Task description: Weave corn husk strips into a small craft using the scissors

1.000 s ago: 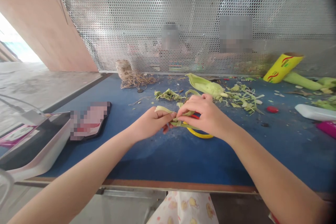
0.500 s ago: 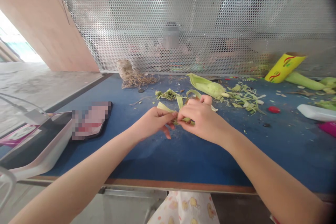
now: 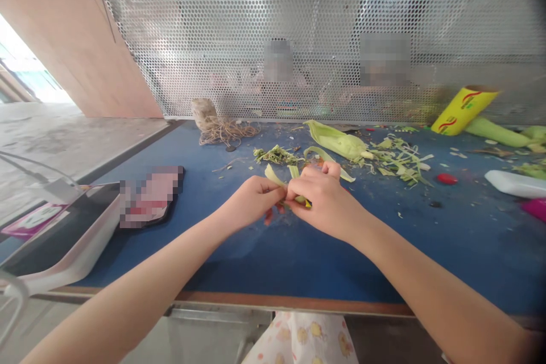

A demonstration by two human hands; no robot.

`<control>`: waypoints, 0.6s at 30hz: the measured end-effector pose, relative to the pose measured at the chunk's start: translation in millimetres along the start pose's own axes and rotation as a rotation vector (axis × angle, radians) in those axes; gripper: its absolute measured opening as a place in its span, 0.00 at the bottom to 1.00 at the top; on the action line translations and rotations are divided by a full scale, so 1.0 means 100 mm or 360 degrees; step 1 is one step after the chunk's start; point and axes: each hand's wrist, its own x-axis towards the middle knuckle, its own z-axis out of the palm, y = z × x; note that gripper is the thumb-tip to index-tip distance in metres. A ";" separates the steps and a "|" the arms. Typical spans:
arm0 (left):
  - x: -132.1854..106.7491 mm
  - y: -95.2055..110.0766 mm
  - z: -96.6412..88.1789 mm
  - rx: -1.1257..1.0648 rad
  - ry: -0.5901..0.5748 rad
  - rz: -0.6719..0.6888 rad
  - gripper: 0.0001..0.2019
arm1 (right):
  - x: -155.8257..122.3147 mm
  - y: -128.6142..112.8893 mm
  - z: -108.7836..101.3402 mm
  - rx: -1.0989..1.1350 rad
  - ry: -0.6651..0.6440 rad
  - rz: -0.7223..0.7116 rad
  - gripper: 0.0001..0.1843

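Over the middle of the blue table, my left hand point(image 3: 255, 199) and my right hand point(image 3: 318, 196) meet, fingertips pressed together. Between them they pinch a pale green corn husk strip point(image 3: 275, 175), whose upper end sticks up past my left fingers. A bit of yellow shows under my right fingers; what it belongs to is hidden. Just beyond my right hand lies a longer curved husk strip point(image 3: 326, 157). Behind it rests a large green corn husk point(image 3: 336, 141). A small heap of shredded husk point(image 3: 276, 154) lies beyond my left hand.
Husk shreds point(image 3: 403, 159) and a red object point(image 3: 447, 179) lie right. Farther right are a yellow cardboard tube point(image 3: 464, 109) and a white bottle-like object point(image 3: 514, 183). Twine point(image 3: 226, 129) sits back left, a phone point(image 3: 156, 196) and white-rimmed tray point(image 3: 91, 250) left. A perforated metal screen point(image 3: 256, 5) closes the back; people sit behind.
Both hands stay together and have shifted only slightly, the fingers working at the husk strip. Its upper end has moved a little to the right, and yellow now shows beneath my right fingers.
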 end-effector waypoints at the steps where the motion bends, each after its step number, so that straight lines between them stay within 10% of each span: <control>1: 0.00 0.01 0.00 0.0066 0.0007 0.0005 0.12 | 0.00 0.00 0.00 -0.0002 -0.0013 -0.0012 0.08; 18: 0.02 0.02 -0.02 -0.0247 0.0076 -0.0042 0.12 | -0.02 -0.04 -0.12 0.0131 -0.0156 -0.0125 0.09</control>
